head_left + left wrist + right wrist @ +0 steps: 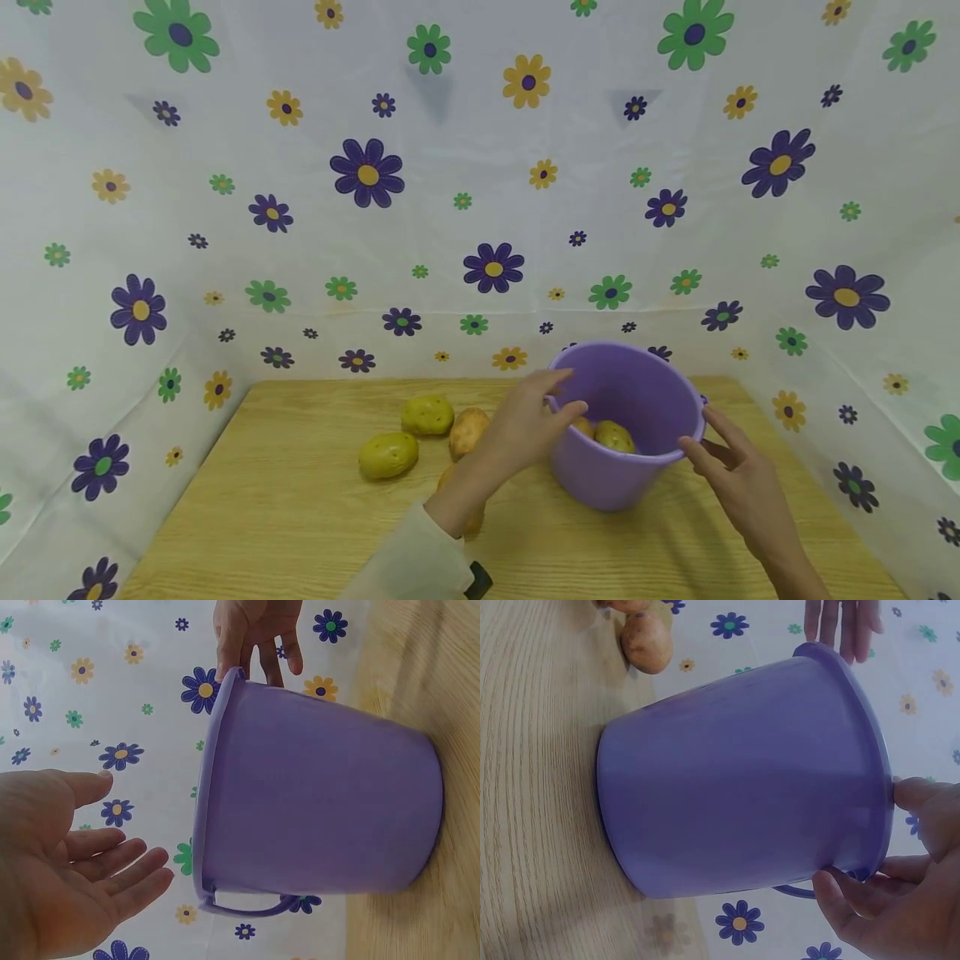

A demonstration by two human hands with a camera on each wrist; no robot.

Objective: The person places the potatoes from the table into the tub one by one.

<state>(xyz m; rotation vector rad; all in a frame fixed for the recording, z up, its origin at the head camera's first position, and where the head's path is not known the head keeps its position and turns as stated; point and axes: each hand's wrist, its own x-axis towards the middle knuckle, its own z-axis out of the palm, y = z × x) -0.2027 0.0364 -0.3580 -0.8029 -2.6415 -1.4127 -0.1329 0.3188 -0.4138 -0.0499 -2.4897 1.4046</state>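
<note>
A purple bucket (607, 483) stands on the right part of the table, its mouth leaning towards me. Inside lie a yellow-green potato (613, 436) and, partly hidden, a brown one (583, 427). My right hand (742, 487) pinches the bucket's rim on the right, thumb at the edge and fingers outside by the handle (795, 891). Over the left side of the rim is my left hand (528, 421); in the left wrist view its fingers (124, 874) are spread, hold nothing and stay apart from the bucket.
Left of the bucket lie two yellow-green potatoes (388, 455) and brown potatoes (468, 431), one partly behind my left forearm. The wooden table (285, 500) meets a flower-patterned white cloth (442, 225) at the back and both sides.
</note>
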